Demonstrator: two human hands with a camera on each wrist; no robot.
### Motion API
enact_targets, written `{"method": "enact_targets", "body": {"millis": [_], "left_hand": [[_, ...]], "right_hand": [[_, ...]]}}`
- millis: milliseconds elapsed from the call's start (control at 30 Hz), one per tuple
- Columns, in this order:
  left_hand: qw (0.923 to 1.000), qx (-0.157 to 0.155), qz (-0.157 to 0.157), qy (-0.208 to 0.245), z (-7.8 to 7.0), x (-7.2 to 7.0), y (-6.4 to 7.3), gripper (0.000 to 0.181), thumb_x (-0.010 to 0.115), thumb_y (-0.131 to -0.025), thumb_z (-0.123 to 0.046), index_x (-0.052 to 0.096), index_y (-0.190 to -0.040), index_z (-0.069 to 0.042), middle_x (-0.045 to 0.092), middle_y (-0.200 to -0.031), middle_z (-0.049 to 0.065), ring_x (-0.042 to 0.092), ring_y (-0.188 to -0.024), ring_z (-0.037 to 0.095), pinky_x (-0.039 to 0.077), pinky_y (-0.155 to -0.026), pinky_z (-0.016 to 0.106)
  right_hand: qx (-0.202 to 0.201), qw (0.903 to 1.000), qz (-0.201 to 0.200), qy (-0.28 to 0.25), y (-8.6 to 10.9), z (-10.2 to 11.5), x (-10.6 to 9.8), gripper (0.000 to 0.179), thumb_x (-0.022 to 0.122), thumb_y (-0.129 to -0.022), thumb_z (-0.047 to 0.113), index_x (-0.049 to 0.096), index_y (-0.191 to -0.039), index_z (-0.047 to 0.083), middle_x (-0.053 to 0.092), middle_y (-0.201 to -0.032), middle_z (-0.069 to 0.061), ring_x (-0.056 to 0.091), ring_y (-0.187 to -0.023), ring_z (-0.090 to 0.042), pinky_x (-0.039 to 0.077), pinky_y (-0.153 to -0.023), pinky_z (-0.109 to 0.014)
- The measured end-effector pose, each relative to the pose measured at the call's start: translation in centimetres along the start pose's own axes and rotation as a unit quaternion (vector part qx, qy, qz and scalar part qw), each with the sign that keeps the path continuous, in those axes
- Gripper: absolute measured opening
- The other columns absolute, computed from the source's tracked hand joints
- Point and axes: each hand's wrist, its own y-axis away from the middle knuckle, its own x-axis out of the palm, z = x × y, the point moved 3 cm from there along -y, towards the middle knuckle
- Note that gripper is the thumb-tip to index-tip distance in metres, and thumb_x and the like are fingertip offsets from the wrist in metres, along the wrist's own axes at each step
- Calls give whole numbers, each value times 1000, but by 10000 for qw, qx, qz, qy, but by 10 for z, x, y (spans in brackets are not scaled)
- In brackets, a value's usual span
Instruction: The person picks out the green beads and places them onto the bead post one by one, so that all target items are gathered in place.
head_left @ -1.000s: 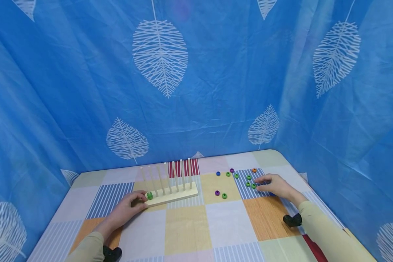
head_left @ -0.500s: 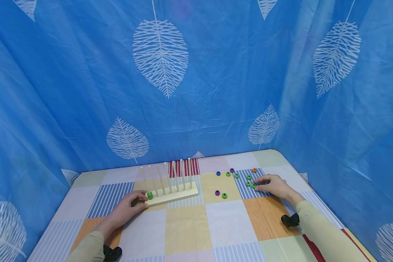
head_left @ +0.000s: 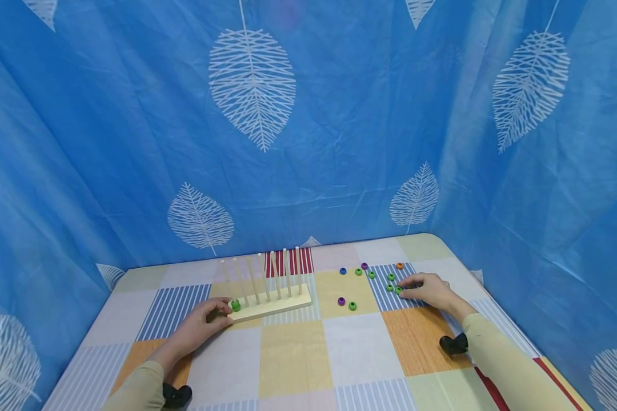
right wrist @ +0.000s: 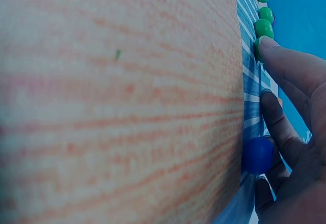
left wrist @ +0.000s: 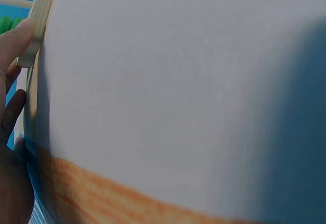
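Note:
My left hand (head_left: 200, 324) grips the left end of a pale wooden peg board (head_left: 275, 308), thumb along its near side. Several upright pegs rise from it, and green beads (head_left: 235, 306) sit on the leftmost one. Over at the right, the thumb and forefinger of my right hand (head_left: 431, 290) pinch a green bead (head_left: 399, 290) low at the tablecloth; the thumb partly covers it in the right wrist view. A blue bead (right wrist: 257, 155) lies beneath that hand, beside the lower fingers. More green beads (head_left: 391, 278) lie close by the fingertips.
Loose beads lie between board and right hand: a blue bead (head_left: 343, 271), purple beads (head_left: 341, 301) and a green one (head_left: 352, 306). An orange bead (head_left: 399, 266) lies behind the right hand. Blue curtains (head_left: 329, 142) border the patchwork-covered table (head_left: 293, 359).
My right fingertips have drawn slightly closer about the green bead, and the right forearm has shifted a little left. The left hand and peg board stay where they were.

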Motion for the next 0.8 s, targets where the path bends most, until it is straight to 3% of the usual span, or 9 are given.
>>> {"method": "enact_targets", "body": {"millis": [500,800], "left_hand": [[10000,86,14,33,4,0,-1,19,78,-93,-28,68,-104,-16,55,-145,15,41,-141,42,25,-118,63],[9998,157,32,70,2,0,0,19,77,-93,-28,68,-104,-16,55,-144,16,41,-141,43,25,-117,64]], "right_hand": [[-69,9999,-72,14,-1,1,0,38,80,-88,43,78,-115,16,67,-123,-14,54,-115,-37,26,-94,-63],[13,10000,-19,96,-2,-1,1,42,80,-87,45,77,-117,16,65,-128,-18,52,-117,-40,26,-95,-65]]}}
